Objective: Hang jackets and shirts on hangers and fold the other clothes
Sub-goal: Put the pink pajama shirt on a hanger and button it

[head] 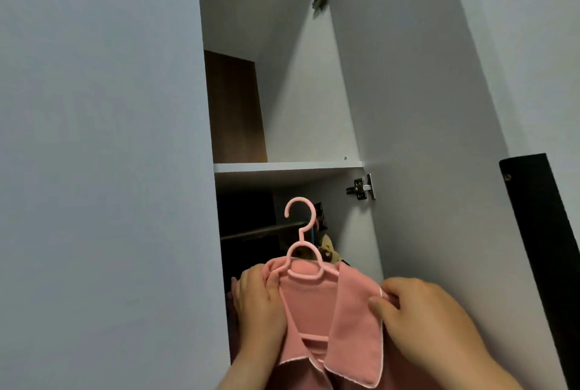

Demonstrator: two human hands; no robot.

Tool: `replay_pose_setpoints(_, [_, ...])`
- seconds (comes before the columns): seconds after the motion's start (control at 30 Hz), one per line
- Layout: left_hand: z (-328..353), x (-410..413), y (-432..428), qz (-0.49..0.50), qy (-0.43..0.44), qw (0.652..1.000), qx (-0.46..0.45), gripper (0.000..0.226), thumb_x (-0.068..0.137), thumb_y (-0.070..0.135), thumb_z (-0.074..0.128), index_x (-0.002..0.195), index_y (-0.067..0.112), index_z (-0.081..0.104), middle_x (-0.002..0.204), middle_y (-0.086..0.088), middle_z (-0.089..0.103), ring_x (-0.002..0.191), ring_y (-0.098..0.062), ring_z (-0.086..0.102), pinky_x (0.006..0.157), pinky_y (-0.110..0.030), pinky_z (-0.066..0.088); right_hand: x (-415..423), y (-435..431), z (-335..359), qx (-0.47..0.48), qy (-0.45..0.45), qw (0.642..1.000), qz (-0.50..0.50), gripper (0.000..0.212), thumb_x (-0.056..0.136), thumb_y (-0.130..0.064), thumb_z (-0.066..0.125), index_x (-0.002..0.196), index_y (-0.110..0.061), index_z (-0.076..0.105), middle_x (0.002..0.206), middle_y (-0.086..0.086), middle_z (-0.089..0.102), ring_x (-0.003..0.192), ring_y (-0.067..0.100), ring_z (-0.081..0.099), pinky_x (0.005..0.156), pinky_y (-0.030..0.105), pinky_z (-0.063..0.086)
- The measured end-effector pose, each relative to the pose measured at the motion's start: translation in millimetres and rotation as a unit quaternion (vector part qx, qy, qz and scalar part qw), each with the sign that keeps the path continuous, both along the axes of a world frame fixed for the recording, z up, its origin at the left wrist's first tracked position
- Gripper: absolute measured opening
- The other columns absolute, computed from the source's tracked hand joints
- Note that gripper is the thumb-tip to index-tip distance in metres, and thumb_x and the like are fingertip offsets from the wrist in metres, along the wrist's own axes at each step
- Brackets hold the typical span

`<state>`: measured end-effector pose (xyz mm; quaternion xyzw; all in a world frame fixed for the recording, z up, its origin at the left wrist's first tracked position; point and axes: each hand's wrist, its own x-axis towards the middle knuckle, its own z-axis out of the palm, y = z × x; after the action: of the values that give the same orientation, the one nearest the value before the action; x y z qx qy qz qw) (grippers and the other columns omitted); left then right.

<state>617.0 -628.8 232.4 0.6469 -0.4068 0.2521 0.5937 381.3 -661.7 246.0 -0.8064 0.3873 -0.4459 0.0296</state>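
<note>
A pink shirt (351, 317) with white piping along its collar hangs on a pink plastic hanger (302, 251), held up in front of an open wardrobe. My left hand (260, 305) grips the shirt's left shoulder over the hanger arm. At the right shoulder my right hand (420, 320) pinches the collar edge. The hanger's hook stands upright, level with the metal rail (257, 231) inside the wardrobe and in front of it. The lower part of the shirt runs out of the frame.
A white shelf (287, 166) crosses the wardrobe above the rail. The open door (423, 138) with two hinges stands at the right. Other clothes (326, 250) hang behind the hanger. A white panel (103, 169) fills the left, and a dark strip (543, 248) stands far right.
</note>
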Motion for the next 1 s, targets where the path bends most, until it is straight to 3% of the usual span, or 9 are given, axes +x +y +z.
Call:
replay_pose_setpoints(0.07, [9,-1,-6,0.016,0.019,1.000,-0.013,0.021,0.095,0.022,0.048,0.092,0.041,0.057,0.098,0.018,0.052,0.106,-0.008,0.041,0.115,-0.038,0.017,9,-4,3,-0.005,-0.027,0.999,-0.017,0.032,0.089,-0.053,0.047,0.084,-0.023,0.057,0.089,-0.009,0.063,0.081,0.014,0.053,0.061,0.028,0.040])
replay_pose_setpoints(0.23, [21,11,-30,0.032,0.047,0.998,-0.036,0.019,0.093,0.018,0.053,0.098,0.033,0.063,0.101,0.013,0.050,0.105,-0.014,0.044,0.090,-0.030,0.033,41,-28,8,-0.023,-0.069,0.996,-0.058,0.032,0.091,-0.058,0.043,0.090,-0.030,0.059,0.097,-0.013,0.064,0.094,0.010,0.058,0.072,0.025,0.043])
replay_pose_setpoints(0.33, [29,24,-51,-0.016,0.140,0.986,-0.083,0.029,0.092,0.017,0.056,0.118,0.026,0.063,0.123,0.001,0.057,0.120,-0.022,0.048,0.099,-0.037,0.039,62,-49,12,-0.016,-0.069,0.995,-0.071,0.032,0.091,-0.058,0.042,0.091,-0.031,0.059,0.099,-0.013,0.065,0.096,0.010,0.059,0.073,0.025,0.044])
replay_pose_setpoints(0.43, [44,29,-69,-0.065,0.287,0.940,-0.174,0.047,0.091,0.017,0.061,0.136,0.009,0.052,0.138,-0.012,0.052,0.127,-0.029,0.048,0.105,-0.040,0.037,82,-70,15,-0.014,-0.077,0.994,-0.082,0.033,0.090,-0.057,0.042,0.088,-0.029,0.058,0.095,-0.012,0.063,0.091,0.011,0.057,0.071,0.023,0.044])
replay_pose_setpoints(0.57, [54,53,-109,-0.129,0.423,0.852,-0.280,0.062,0.077,0.034,0.076,0.124,-0.001,0.058,0.120,-0.021,0.064,0.110,-0.034,0.061,0.098,-0.039,0.047,109,-91,16,-0.014,-0.066,0.993,-0.097,0.033,0.090,-0.060,0.041,0.092,-0.032,0.059,0.091,-0.011,0.059,0.085,0.010,0.052,0.068,0.021,0.036])
replay_pose_setpoints(0.63, [58,68,-131,-0.133,0.445,0.820,-0.334,0.084,0.058,0.060,0.079,0.117,0.002,0.062,0.112,-0.017,0.067,0.100,-0.032,0.065,0.094,-0.045,0.052,121,-99,16,-0.018,-0.052,0.992,-0.116,0.034,0.090,-0.062,0.038,0.090,-0.034,0.056,0.087,-0.010,0.054,0.083,0.008,0.048,0.067,0.020,0.033])
replay_pose_setpoints(0.73, [71,70,-153,-0.156,0.435,0.785,-0.412,0.078,0.068,0.041,0.081,0.129,0.000,0.055,0.120,-0.019,0.064,0.107,-0.031,0.063,0.096,-0.046,0.050,132,-114,19,-0.023,-0.048,0.992,-0.113,0.032,0.092,-0.062,0.033,0.080,-0.035,0.046,0.083,-0.009,0.046,0.086,0.005,0.047,0.065,0.017,0.031])
replay_pose_setpoints(0.87, [72,92,-180,-0.226,0.442,0.690,-0.527,0.106,0.042,0.054,0.075,0.137,0.014,0.049,0.124,-0.009,0.063,0.110,-0.028,0.062,0.095,-0.050,0.050,141,-134,20,-0.012,-0.054,0.997,-0.062,0.036,0.092,-0.063,0.032,0.069,-0.036,0.033,0.087,-0.009,0.046,0.087,0.005,0.042,0.064,0.014,0.031])
replay_pose_setpoints(1.0, [66,127,-195,-0.228,0.454,0.697,-0.506,0.080,0.060,0.057,0.080,0.127,0.023,0.055,0.116,-0.010,0.067,0.103,-0.031,0.066,0.091,-0.058,0.051,156,-143,14,-0.008,-0.048,0.998,-0.035,0.032,0.093,-0.062,0.033,0.065,-0.046,0.030,0.083,-0.009,0.045,0.088,0.004,0.041,0.070,0.015,0.029])
